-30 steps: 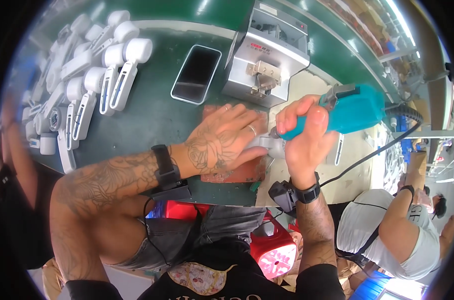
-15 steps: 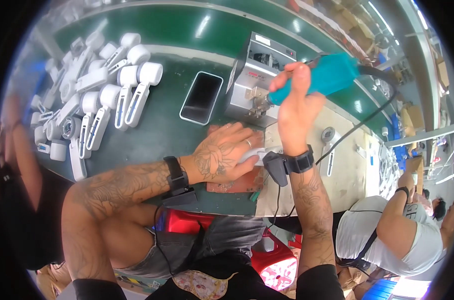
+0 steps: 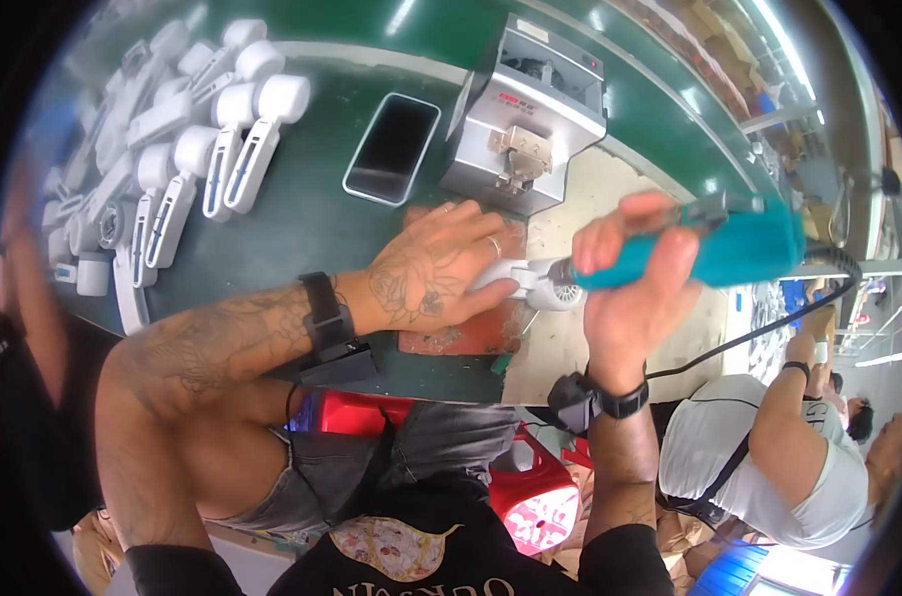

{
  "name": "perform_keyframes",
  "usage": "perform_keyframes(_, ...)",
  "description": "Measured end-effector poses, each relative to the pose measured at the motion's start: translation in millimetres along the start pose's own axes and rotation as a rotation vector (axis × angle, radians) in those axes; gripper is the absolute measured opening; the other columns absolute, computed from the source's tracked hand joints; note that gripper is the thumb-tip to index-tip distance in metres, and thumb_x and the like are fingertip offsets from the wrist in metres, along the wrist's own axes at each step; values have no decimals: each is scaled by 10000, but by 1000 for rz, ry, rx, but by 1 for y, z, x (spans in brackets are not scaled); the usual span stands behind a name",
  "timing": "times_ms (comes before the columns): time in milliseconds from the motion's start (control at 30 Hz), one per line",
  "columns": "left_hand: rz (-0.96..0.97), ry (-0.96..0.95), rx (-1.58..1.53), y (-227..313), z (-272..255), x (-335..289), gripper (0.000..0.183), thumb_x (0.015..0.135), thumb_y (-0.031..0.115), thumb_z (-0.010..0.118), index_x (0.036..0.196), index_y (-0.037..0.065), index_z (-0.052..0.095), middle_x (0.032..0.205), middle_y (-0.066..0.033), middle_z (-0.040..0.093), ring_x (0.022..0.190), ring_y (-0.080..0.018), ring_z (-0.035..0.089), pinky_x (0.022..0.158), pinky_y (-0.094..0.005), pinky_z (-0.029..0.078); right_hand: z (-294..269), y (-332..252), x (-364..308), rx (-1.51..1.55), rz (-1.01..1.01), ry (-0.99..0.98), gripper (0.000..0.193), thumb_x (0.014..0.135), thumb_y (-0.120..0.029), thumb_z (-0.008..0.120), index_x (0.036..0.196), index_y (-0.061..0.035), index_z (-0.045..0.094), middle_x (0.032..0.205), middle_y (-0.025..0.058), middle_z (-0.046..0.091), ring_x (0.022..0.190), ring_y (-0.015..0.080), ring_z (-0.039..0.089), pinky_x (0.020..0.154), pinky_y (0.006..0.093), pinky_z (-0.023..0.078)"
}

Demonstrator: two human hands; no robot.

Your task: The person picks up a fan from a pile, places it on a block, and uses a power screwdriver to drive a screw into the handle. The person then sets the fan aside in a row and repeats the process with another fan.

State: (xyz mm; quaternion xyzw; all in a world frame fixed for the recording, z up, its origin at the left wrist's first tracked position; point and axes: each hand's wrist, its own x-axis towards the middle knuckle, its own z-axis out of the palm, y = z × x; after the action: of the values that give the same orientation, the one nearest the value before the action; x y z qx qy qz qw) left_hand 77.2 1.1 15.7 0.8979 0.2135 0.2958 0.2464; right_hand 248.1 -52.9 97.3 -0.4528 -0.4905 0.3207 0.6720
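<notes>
My left hand [image 3: 433,266] lies over a white handheld fan [image 3: 553,292], its fingers wrapped round the handle. Under that hand is a reddish-brown pad [image 3: 451,341], and the round fan head sticks out past its right side. My right hand [image 3: 638,298] grips a teal electric screwdriver [image 3: 734,243] with a black cord. The tool lies nearly level and its tip points left, close to the fan head; whether it touches cannot be made out.
Behind my hands stands a silver screw feeder [image 3: 479,164], with a smartphone [image 3: 395,149] to its left. Many white handheld fans [image 3: 254,159] are heaped on the green table at left. A co-worker in a white shirt [image 3: 719,437] sits at right; another person's arm [image 3: 49,288] shows at far left.
My right hand has brought the screwdriver from the front of the screw feeder down toward the fan head. My left hand still holds the fan on the pad. The view has shifted slightly.
</notes>
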Motion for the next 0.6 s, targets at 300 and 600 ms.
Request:
perform_keyframes(300,-18,-31,-9,-4,6,-4,439,908,303,652,1234,15,599,1110,-130,565,1050,-317,529,913,-442,437,-8,9,-22,-32,-10,-75,645,959,-594,581,1055,41,515,661,78,500,577,185,497,555,339,426)
perform_keyframes(600,-24,-40,36,-2,3,-2,477,903,313,651,1273,18,582,1128,-129,575,1060,-315,539,927,-445,445,-9,25,-26,73,5,-107,520,973,-523,592,955,-13,488,673,95,513,594,196,498,577,347,439)
